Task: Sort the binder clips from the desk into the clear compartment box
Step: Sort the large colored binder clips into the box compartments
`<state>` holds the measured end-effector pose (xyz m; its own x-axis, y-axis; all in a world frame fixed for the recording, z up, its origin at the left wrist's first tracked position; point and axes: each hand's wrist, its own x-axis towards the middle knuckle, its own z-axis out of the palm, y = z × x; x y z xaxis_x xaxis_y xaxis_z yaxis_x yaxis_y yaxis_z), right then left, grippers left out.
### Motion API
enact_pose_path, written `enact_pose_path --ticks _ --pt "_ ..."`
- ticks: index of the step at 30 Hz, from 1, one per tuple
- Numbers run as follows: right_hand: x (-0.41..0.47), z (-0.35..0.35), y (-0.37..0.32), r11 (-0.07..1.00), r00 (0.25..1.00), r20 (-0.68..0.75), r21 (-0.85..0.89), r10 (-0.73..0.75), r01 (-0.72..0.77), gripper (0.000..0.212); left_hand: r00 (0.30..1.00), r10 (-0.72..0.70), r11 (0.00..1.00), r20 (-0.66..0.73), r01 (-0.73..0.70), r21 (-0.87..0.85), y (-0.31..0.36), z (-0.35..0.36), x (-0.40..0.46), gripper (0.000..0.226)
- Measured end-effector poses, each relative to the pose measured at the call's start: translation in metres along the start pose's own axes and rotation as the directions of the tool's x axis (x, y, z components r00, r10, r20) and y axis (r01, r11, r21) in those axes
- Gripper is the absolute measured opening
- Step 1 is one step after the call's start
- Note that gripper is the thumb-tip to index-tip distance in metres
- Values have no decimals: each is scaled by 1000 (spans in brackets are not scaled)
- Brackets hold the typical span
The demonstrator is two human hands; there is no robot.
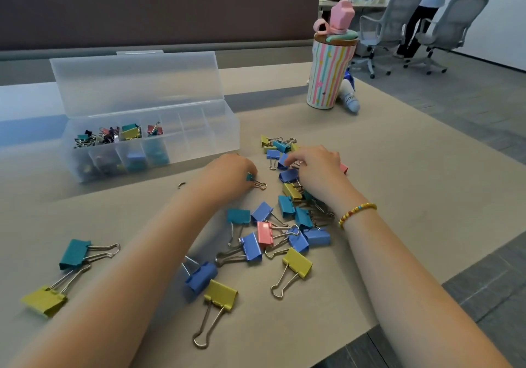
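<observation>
Lots of clips lie spread out on the table. They are blue, teal, yellow and pink. Most sit in a heap near the middle, and two bigger ones lie far off to the left.

The box stands open at the back left, with its lid up. Some of its left parts already have clips in them. The parts on the right look bare.

The left hand is curled and pinches a small teal clip, whose wire loops poke out on the table. The right hand reaches into the far end of the heap with bent fingers, touching the blue clips there. I cannot tell if it has hold of one yet.

So this is the picking-up step, and the job looks about half done. Next, I think the left hand should lift its small clip and carry it to the box. It needs to go in a part with clips like it. The wire loops in the heap cross over each other, so a clip may drag others along.

A striped cup stands at the back.
</observation>
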<state>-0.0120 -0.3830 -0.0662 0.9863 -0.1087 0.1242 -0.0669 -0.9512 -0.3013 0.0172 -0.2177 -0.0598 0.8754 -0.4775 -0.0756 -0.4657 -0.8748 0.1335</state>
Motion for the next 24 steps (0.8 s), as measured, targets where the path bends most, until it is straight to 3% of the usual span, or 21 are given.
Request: enact_pose_path --ticks 3,6,9,12,16,19,22,24 --pt "25 -4 -5 999 999 -49 38 13 -12 43 1000 0 1000 16 0 5 -10 -5 13 35" --pt "47 0 -11 994 999 38 -109 -12 17 47 1000 -5 1000 -5 5 1 -19 -5 22 46" --pt "54 6 -13 970 993 93 -226 -71 91 37 998 -34 999 -43 33 -40 -24 -2 26 52" --pt "51 6 -6 994 997 42 -85 -68 72 38 986 -82 996 -145 77 -40 -26 0 25 37" --pt "57 4 -3 974 998 -54 224 30 -17 41 972 -177 980 -154 189 67 -19 0 21 65" --pt "60 0 -8 987 995 81 156 -57 43 29 974 -206 975 -92 213 70 -23 4 23 68" --pt "44 -13 -13 982 935 311 134 -168 131 13 978 -199 980 -62 200 1 -28 4 26 51" --pt "30 -18 -16 978 879 430 107 -206 177 14 981 -190 981 -49 188 -44 -29 2 28 38"
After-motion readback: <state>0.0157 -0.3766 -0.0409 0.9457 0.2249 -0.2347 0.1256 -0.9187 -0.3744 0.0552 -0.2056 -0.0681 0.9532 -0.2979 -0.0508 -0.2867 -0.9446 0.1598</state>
